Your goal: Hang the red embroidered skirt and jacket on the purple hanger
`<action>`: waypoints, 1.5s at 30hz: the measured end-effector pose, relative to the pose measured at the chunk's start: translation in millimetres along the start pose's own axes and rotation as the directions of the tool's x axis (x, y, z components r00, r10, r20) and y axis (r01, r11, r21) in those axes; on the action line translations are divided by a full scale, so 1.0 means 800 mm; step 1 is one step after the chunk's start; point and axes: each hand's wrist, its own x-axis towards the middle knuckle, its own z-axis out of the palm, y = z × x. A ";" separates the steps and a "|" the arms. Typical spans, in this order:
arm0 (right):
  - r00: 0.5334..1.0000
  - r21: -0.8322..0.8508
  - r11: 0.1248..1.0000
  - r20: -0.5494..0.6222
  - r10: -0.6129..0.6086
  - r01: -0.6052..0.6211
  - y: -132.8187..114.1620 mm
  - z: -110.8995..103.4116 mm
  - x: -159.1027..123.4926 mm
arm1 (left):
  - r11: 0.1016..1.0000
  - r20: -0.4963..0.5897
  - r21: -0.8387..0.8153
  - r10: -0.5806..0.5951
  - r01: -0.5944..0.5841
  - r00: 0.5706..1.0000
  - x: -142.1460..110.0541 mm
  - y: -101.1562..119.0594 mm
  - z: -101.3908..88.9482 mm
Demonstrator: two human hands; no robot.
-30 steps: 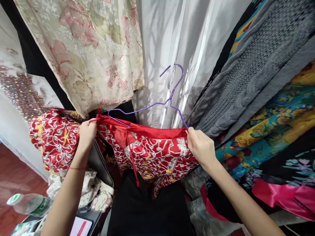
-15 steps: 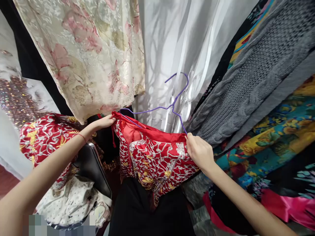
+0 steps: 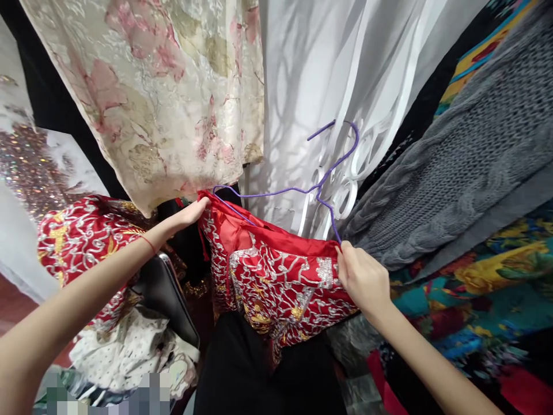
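A red skirt (image 3: pixel 280 271) with silver and gold embroidery is stretched by its plain red waistband between my two hands. My left hand (image 3: pixel 194 213) pinches the waistband's left end. At the opposite end, my right hand (image 3: pixel 365 279) is closed on the waistband, right where one arm of a purple wire hanger (image 3: pixel 318 188) runs down to the fingers. The hanger's lower left part passes inside the waistband, and its hook stands free above. A thin red drawstring dangles below my left hand. The skirt's lower part rests over black-clad legs (image 3: pixel 268 374).
A cream floral garment (image 3: pixel 181 109) hangs at upper left, beside a white curtain (image 3: pixel 294 75). Grey knitwear (image 3: pixel 470 138) and colourful floral fabrics (image 3: pixel 479 276) hang to the right. Another red embroidered garment (image 3: pixel 82 242), a dark chair back (image 3: pixel 162 294) and dotted white cloth (image 3: pixel 118 346) are at left.
My left hand has moved right and slightly up, to the waistband's end beside the hanger's left tip. The hanger and my right hand have shifted a little to the right in view.
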 end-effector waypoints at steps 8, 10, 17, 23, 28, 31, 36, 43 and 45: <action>1.000 0.056 0.998 0.003 0.007 -0.007 -0.001 0.002 -0.001 | 0.880 -0.150 0.474 0.114 -0.030 0.982 -0.021 0.039 -0.013; 1.000 0.064 0.998 0.010 0.018 -0.019 -0.003 0.005 0.000 | 0.752 -0.174 0.656 0.240 -0.069 0.955 -0.030 0.050 -0.014; 0.976 0.167 0.963 -0.014 0.218 -0.213 -0.021 0.021 -0.005 | 0.622 -0.152 0.755 0.477 -0.209 0.866 -0.043 0.057 -0.018; 0.935 0.178 0.923 -0.039 0.352 -0.340 -0.048 0.008 -0.014 | 0.705 -0.232 0.682 0.457 -0.192 0.859 -0.054 0.065 -0.020; 0.976 0.192 0.957 0.011 0.218 -0.216 -0.036 0.000 -0.010 | 0.796 -0.395 0.585 0.446 -0.154 0.803 -0.054 0.070 -0.026; 0.991 0.131 0.984 0.069 0.116 -0.125 -0.020 -0.009 -0.009 | 0.859 -0.485 0.475 0.436 -0.190 0.758 -0.052 0.078 -0.027; 0.990 -0.010 0.999 0.134 0.048 -0.047 0.008 -0.028 -0.015 | 0.855 -0.465 0.413 0.494 -0.313 0.735 -0.095 0.117 0.023; 0.999 0.087 0.996 0.050 0.022 -0.026 0.088 -0.009 -0.030 | 0.680 -0.050 0.395 0.687 -0.617 0.725 -0.167 0.156 0.099; 0.999 0.115 0.993 0.042 -0.004 -0.001 0.105 -0.001 -0.035 | 0.752 -0.178 0.340 0.641 -0.564 0.747 -0.153 0.154 0.088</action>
